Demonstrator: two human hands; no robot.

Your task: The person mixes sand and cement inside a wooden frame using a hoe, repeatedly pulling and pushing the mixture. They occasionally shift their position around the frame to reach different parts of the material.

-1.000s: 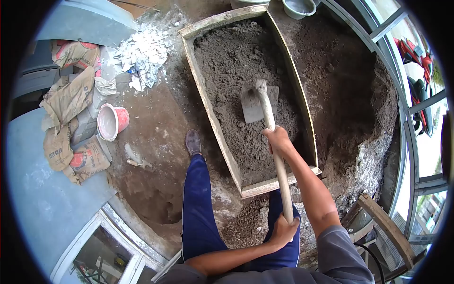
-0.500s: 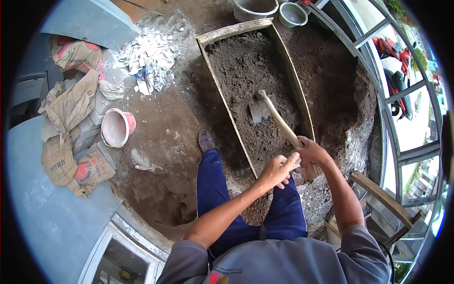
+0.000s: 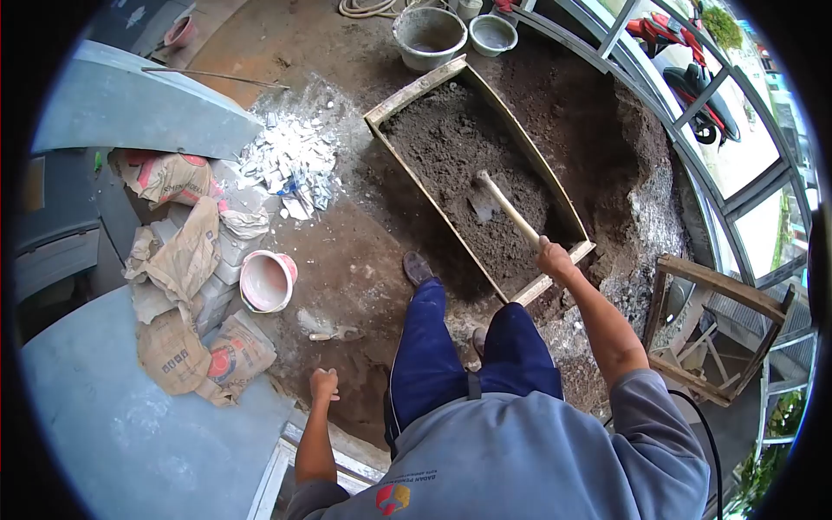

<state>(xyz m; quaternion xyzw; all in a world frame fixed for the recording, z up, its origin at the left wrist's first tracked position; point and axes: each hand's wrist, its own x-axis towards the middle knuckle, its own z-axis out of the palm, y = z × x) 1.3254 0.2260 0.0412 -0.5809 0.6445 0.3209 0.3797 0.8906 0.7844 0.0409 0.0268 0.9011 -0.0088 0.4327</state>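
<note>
My right hand (image 3: 555, 258) is wrapped tight around the hoe (image 3: 510, 211), fingers closed all the way round the wooden handle near its upper end. It is the only hand on the tool. From my fist the handle runs away from me and to the left, sloping down into the wooden trough (image 3: 414, 94). The blade (image 3: 482, 206) sits at the far end of it, resting in the dark mix (image 3: 451, 143) about the middle of the trough. So the working end lies well ahead of my grip, with the near corner of the trough just below my wrist.

My left hand (image 3: 324, 383) hangs at my side, well apart from the hoe, curled into a loose fist with nothing in it. It hovers over the dirt floor near the edge of a grey slab (image 3: 130, 416).

My left shoe (image 3: 419, 267) stands just beside the trough's long near wall. A small trowel (image 3: 334, 334) lies on the ground between that shoe and my left hand. Farther left a pink bucket (image 3: 267, 281) lies tipped on its side against a heap of cement sacks (image 3: 173, 355). Broken white rubble (image 3: 295, 160) is scattered beyond them. Past the trough's far end stand a grey bucket (image 3: 429, 36) and a small basin (image 3: 492, 33). A wooden frame (image 3: 711, 282) stands to my right.
</note>
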